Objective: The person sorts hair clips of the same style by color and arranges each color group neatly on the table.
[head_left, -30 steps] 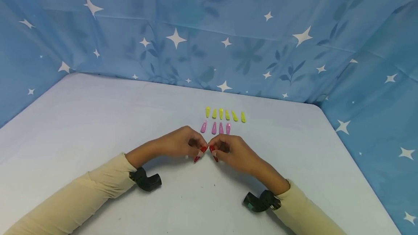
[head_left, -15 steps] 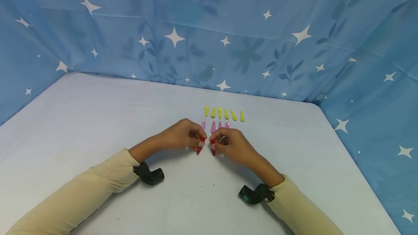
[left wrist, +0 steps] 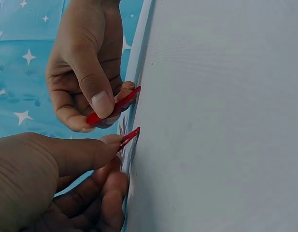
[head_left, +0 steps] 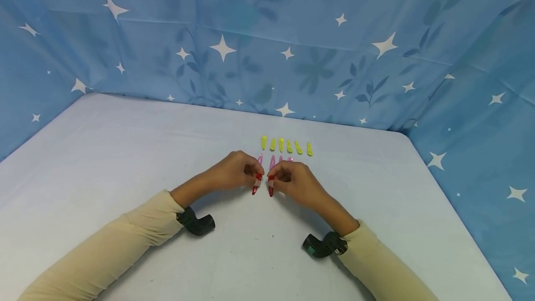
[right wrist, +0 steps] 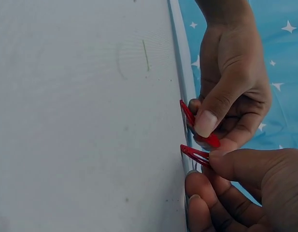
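Observation:
Between thumb and fingers, my left hand (head_left: 235,171) pinches a red snap hair clip (head_left: 255,189), its narrow tip pointing toward me. My right hand (head_left: 297,182) pinches a second red hair clip (head_left: 270,191) just to the right, tip also down at the tabletop. In the left wrist view both red tips meet the white surface, the left hand's clip (left wrist: 131,137) below the other. Right behind the fingers lies a row of pink hair clips (head_left: 272,161), partly hidden by the hands. Farther back is a row of several yellow hair clips (head_left: 281,144).
A white-covered table (head_left: 167,138) lies under everything, backed by a blue curtain (head_left: 251,36) with white stars. Black wrist cameras (head_left: 196,223) are strapped over the beige sleeves (head_left: 113,245) on both arms.
Both hands have moved forward toward the pink row, carrying the red clips. The clips have turned to point more straight toward me, and the hands now cover more of the pink clips.

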`<act>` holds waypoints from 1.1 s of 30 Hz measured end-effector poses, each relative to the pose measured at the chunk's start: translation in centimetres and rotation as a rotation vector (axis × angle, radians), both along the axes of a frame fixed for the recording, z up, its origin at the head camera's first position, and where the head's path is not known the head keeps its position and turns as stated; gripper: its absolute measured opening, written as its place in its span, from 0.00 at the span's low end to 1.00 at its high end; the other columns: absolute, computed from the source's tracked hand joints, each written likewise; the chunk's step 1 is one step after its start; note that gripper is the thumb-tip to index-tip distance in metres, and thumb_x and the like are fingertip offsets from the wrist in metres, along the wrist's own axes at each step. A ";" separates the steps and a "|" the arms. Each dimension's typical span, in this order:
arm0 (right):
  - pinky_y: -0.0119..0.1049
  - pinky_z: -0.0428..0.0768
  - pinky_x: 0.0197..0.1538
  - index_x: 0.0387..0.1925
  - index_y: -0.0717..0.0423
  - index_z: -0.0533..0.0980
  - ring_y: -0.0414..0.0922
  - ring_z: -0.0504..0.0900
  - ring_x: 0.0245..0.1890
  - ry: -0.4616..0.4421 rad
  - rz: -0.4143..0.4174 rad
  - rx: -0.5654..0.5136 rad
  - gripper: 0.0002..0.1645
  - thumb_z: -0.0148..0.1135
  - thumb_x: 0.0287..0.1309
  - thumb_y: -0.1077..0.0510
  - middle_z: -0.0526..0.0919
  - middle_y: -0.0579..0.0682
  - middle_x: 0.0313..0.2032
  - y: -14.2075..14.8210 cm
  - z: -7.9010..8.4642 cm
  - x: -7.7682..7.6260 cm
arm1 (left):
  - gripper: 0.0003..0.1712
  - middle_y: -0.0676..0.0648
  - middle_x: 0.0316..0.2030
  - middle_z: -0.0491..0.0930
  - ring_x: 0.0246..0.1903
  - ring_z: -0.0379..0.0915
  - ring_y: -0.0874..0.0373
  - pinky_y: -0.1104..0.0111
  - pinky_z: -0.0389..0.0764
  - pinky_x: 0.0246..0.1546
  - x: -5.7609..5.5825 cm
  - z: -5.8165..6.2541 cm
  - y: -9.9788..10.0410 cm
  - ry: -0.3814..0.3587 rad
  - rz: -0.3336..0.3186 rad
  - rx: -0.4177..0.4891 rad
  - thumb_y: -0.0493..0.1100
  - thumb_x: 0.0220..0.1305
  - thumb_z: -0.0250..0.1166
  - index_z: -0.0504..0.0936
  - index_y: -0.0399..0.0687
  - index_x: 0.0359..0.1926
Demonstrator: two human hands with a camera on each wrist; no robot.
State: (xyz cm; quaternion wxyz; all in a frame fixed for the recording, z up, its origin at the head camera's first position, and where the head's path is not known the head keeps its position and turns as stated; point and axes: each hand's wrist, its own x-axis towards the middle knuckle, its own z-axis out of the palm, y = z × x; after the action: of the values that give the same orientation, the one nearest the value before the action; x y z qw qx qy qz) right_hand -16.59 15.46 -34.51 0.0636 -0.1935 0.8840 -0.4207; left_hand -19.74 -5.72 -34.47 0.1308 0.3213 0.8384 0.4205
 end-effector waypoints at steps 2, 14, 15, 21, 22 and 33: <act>0.35 0.80 0.36 0.38 0.57 0.82 0.44 0.79 0.31 -0.008 -0.007 0.002 0.07 0.67 0.57 0.66 0.81 0.45 0.29 0.0 0.0 0.0 | 0.09 0.53 0.26 0.81 0.28 0.74 0.60 0.69 0.78 0.33 0.0 0.0 0.1 0.014 0.002 -0.014 0.32 0.55 0.72 0.86 0.37 0.38; 0.36 0.79 0.37 0.38 0.57 0.83 0.44 0.78 0.31 -0.021 -0.012 0.018 0.07 0.69 0.56 0.66 0.80 0.46 0.29 0.0 -0.1 -0.3 | 0.12 0.51 0.34 0.81 0.32 0.73 0.59 0.70 0.77 0.35 -0.1 -0.2 0.0 0.022 0.018 -0.076 0.29 0.55 0.68 0.87 0.38 0.42; 0.36 0.79 0.37 0.38 0.57 0.83 0.44 0.78 0.31 -0.021 -0.012 0.025 0.07 0.69 0.56 0.66 0.81 0.45 0.29 0.0 -0.1 -0.3 | 0.12 0.51 0.35 0.80 0.32 0.74 0.59 0.70 0.78 0.35 -0.1 -0.3 0.0 0.024 0.013 -0.076 0.29 0.55 0.68 0.87 0.38 0.42; 0.35 0.77 0.35 0.40 0.56 0.85 0.43 0.77 0.31 -0.003 -0.019 0.092 0.08 0.69 0.57 0.64 0.81 0.44 0.30 0.0 -0.1 -0.5 | 0.10 0.48 0.43 0.77 0.32 0.76 0.61 0.69 0.78 0.37 0.0 0.0 -0.3 0.026 -0.075 -0.065 0.34 0.56 0.71 0.87 0.40 0.41; 0.35 0.77 0.35 0.40 0.56 0.85 0.43 0.76 0.31 0.001 -0.019 0.102 0.09 0.69 0.57 0.64 0.82 0.43 0.30 0.0 -0.1 -0.5 | 0.11 0.48 0.43 0.77 0.33 0.76 0.61 0.69 0.78 0.37 0.0 0.1 -0.4 0.026 -0.090 -0.065 0.35 0.56 0.72 0.87 0.40 0.42; 0.34 0.76 0.35 0.39 0.57 0.85 0.42 0.76 0.30 0.014 -0.024 0.126 0.08 0.69 0.56 0.65 0.82 0.43 0.29 -0.3 -0.1 -0.6 | 0.22 0.48 0.48 0.75 0.39 0.74 0.60 0.70 0.77 0.41 -0.3 0.1 -1.0 0.044 -0.170 -0.135 0.40 0.53 0.76 0.85 0.40 0.50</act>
State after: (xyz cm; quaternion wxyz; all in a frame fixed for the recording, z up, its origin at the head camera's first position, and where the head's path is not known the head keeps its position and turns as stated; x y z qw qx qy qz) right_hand -17.19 15.16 -34.57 0.0644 -0.1812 0.9114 -0.3638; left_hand -20.08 -6.77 -34.36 0.1688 0.3909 0.8371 0.3435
